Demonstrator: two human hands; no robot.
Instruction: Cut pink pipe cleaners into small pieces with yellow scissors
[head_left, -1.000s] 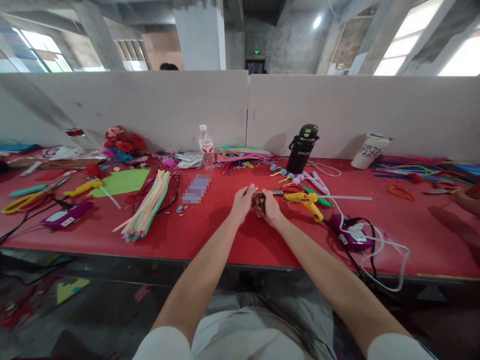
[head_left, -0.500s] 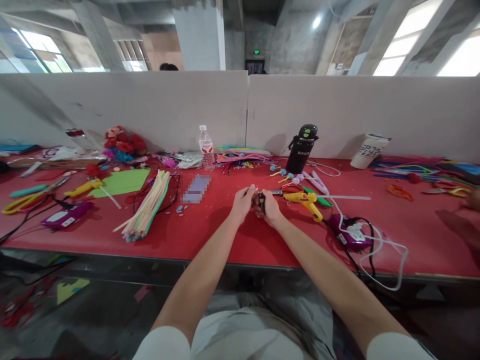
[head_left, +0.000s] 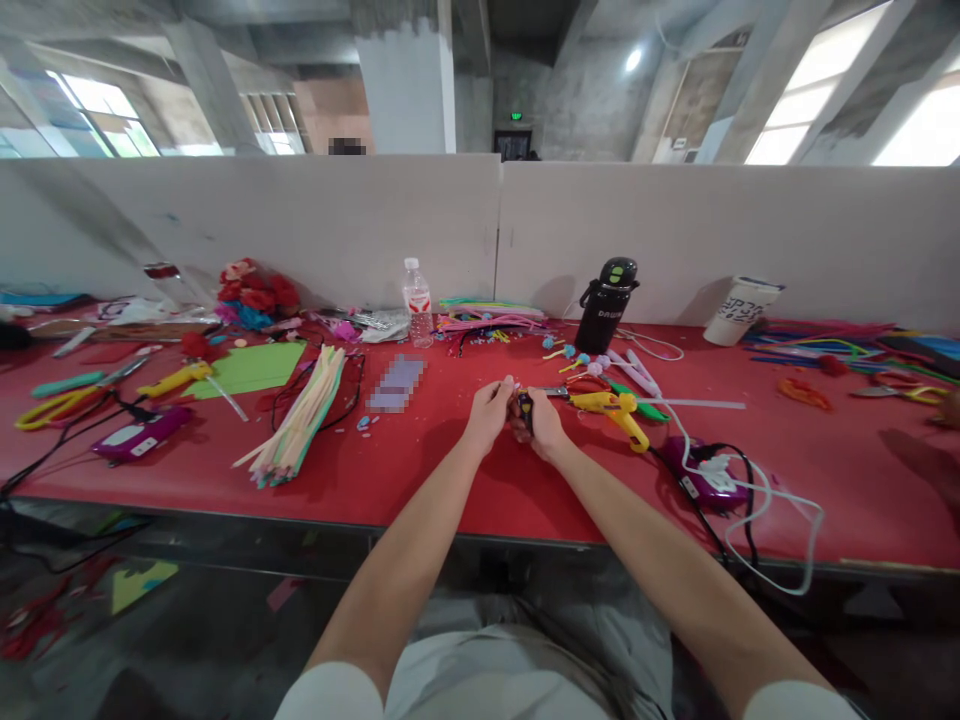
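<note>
My left hand (head_left: 489,413) and my right hand (head_left: 541,424) meet over the red table (head_left: 420,470), just past its near edge. The left fingers pinch a small pale piece I cannot make out. The right hand is closed round a small tool with dark handles (head_left: 526,407), maybe scissors. A yellow glue gun (head_left: 613,408) lies right of my right hand, its tip pointing toward it.
A bundle of pale sticks (head_left: 298,422) lies to the left, near a green sheet (head_left: 251,366) and a purple power strip (head_left: 139,436). Another purple strip with cables (head_left: 709,476) sits right. At the back stand a water bottle (head_left: 418,316), black flask (head_left: 607,305) and paper cup (head_left: 739,309). Another person's hand (head_left: 949,408) shows at far right.
My hands stay together in the same grip. The view has tipped slightly, so everything sits a little lower in frame. The other person's hand at far right has drawn back.
</note>
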